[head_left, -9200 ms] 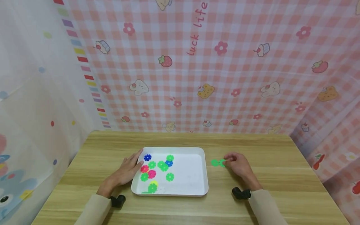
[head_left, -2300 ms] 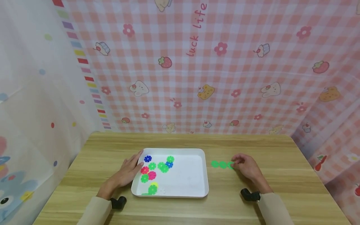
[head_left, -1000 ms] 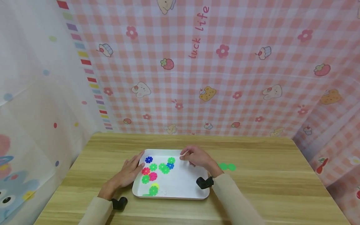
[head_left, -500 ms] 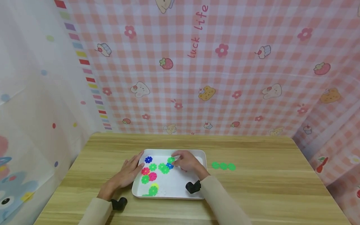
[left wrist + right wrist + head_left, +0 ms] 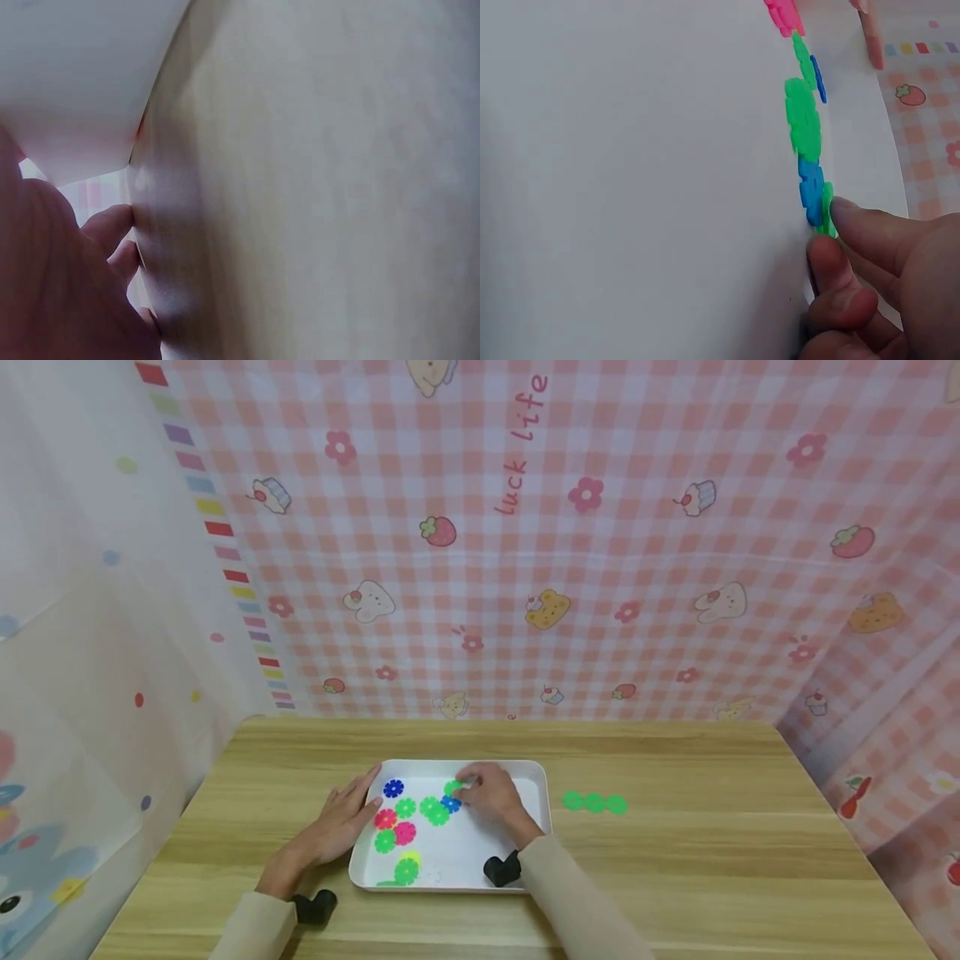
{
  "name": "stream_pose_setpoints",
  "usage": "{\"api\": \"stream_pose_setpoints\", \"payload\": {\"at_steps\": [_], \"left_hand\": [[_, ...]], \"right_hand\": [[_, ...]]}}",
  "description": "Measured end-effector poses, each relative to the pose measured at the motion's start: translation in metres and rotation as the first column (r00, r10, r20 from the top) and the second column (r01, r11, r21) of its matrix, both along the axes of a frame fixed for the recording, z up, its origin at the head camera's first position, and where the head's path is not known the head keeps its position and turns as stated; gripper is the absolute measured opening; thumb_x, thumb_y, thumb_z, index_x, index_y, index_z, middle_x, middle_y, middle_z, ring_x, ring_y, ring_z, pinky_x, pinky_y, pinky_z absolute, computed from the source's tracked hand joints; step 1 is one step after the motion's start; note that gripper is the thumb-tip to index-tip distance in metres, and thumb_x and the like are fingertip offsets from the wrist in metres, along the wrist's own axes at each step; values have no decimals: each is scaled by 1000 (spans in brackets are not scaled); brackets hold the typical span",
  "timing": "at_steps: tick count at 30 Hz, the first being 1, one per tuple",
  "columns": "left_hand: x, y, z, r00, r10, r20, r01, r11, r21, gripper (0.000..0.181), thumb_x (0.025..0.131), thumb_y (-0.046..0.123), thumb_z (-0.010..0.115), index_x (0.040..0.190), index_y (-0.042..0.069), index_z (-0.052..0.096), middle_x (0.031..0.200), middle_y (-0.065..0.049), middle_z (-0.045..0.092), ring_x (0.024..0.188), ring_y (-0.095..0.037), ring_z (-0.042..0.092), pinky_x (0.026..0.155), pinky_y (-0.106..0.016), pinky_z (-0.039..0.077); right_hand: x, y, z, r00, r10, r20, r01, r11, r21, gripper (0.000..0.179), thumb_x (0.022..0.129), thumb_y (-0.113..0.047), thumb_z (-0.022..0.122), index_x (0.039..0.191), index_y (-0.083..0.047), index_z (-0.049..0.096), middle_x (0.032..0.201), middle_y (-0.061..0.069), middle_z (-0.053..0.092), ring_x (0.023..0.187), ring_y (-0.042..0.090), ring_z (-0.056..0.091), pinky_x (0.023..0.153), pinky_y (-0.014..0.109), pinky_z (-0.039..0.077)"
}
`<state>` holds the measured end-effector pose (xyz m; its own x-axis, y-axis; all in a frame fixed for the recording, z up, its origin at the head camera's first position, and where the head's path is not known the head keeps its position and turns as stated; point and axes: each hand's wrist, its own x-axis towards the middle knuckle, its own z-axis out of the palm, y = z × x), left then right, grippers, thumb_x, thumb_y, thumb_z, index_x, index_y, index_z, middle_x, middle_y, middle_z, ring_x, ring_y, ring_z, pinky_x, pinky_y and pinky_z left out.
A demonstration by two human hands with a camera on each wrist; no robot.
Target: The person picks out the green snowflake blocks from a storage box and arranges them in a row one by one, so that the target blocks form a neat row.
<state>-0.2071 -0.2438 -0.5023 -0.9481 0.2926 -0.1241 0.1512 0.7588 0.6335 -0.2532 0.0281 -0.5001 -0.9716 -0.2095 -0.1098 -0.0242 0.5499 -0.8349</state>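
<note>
A white tray [image 5: 517, 881] holds several notched plastic snowflake discs in green, blue, pink, red and yellow. My left hand [image 5: 341, 818] holds the tray's left side, with the thumb over the rim and the other fingers along the outside. In the left wrist view those fingers [image 5: 109, 225] reach down beside the tray wall. Over the tray's middle, my right hand [image 5: 491, 795] pinches a green snowflake disc [image 5: 827, 206] between thumb and index finger. This disc overlaps a blue snowflake disc [image 5: 810, 187], which touches a green pair [image 5: 802, 120].
On the wooden table [image 5: 712, 860], right of the tray, three green snowflake discs [image 5: 595, 802] lie joined in a row. A dark blue disc [image 5: 393, 788] sits near the tray's back left corner. A checked pink cloth [image 5: 480, 568] hangs behind the table.
My right hand has left the green row, which grew from two discs to three, and moved left into the tray to take hold of a green disc. The left hand has stayed on the tray.
</note>
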Motion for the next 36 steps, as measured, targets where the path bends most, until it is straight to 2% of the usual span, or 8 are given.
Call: {"api": "stream_pose_setpoints", "payload": {"at_steps": [4,10,22,33,36], "left_hand": [[1,-1,-1,1000,-1,-6,1,1000,1,65,107,48,28,161,17,7,165,-16,13,151,-43,6,116,-66,-8],[1,-2,-1,1000,-1,-7,1,1000,-4,66,107,48,29,161,18,7,165,-17,14,151,-44,5,115,-67,-8],[1,-1,0,1000,-1,-16,0,1000,-6,65,108,48,27,161,17,7,165,-17,15,150,-45,6,115,-68,-8],[0,0,0,1000,-2,-4,2,1000,-7,65,107,49,26,161,18,6,165,-16,13,150,-45,4,115,-67,-10],[0,0,-1,1000,-5,-6,5,1000,-3,65,107,48,27,161,18,7,165,-16,14,150,-45,5,115,-67,-9]], "right_hand": [[3,-2,2,999,-28,18,28,1000,0,20,84,-13,79,104,-9,75,86,3,64,72,17,52,63,27,42],[3,-2,1,999,-32,30,31,999,29,18,80,-13,81,95,-11,71,82,3,59,72,18,52,62,29,42],[5,-3,3,999,10,42,-11,999,44,19,81,-10,80,92,-13,64,82,4,55,73,19,50,62,29,40],[5,2,5,997,71,-31,-71,997,3,16,80,3,74,89,-6,64,82,4,59,78,17,54,70,28,45],[5,4,5,998,69,-13,-69,998,-11,15,81,1,75,89,-7,64,83,4,60,78,17,55,69,28,46]]}}
